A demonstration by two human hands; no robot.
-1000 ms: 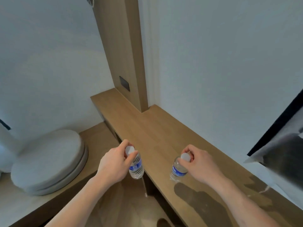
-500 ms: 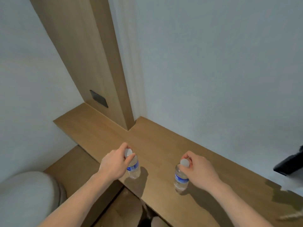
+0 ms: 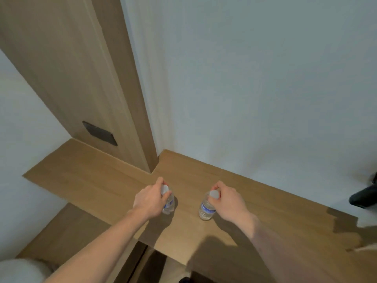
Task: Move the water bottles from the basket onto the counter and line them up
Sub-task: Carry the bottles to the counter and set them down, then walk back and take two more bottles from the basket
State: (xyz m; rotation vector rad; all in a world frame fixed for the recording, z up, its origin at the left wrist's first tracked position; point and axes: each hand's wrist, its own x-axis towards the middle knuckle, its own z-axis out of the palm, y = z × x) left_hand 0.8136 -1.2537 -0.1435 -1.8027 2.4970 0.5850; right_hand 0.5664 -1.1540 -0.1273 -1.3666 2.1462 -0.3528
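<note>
Two small clear water bottles with white caps and blue labels stand upright on the wooden counter (image 3: 265,203). My left hand (image 3: 150,200) grips the left bottle (image 3: 169,204) round its cap and neck. My right hand (image 3: 228,199) pinches the cap of the right bottle (image 3: 206,208). The bottles stand about a hand's width apart, near the counter's middle. No basket is in view.
A wooden column (image 3: 85,82) with a dark wall plate (image 3: 100,133) rises from the counter's back left. A white wall runs behind the counter. A dark object (image 3: 365,196) pokes in at the right edge. A lower wooden ledge (image 3: 67,231) lies to the left.
Both hands carried the bottles forward from over the counter's front edge and set them down on the counter. The view tilted up and swung left.
</note>
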